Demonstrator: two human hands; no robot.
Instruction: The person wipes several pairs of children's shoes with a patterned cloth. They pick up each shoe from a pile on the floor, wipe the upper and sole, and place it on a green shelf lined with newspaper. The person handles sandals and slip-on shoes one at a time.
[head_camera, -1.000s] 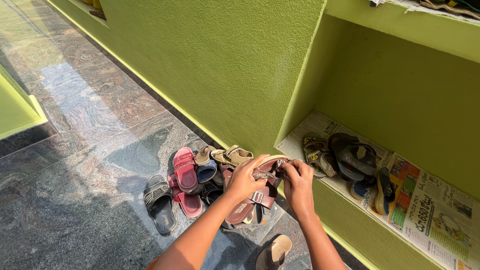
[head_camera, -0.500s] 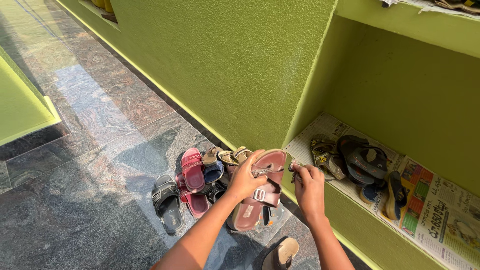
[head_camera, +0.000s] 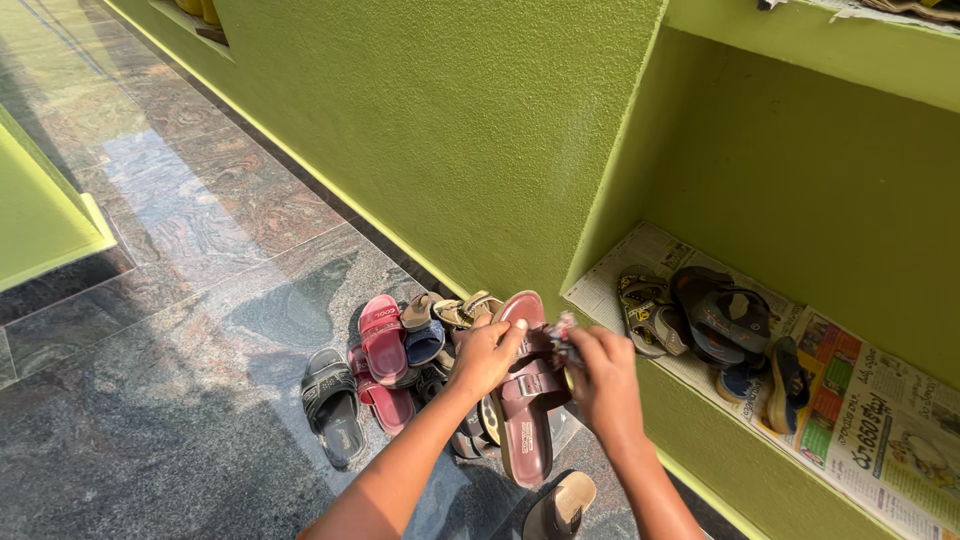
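A: Head view: where is the maroon sandal (head_camera: 527, 400) sitting?

B: At 6 o'clock of the frame, held above the pile of footwear (head_camera: 400, 350) on the stone floor (head_camera: 180, 230). The left hand (head_camera: 483, 357) is gripping its toe edge; the right hand (head_camera: 603, 380) is pinching a small dark strap piece (head_camera: 562, 332) at 1 o'clock of the sole.

A: Handling?

B: Probably light, the sole fairly stiff, the straps soft. The sole edge is offering the surest hold. The shelf (head_camera: 700, 420) is lying at 3 o'clock.
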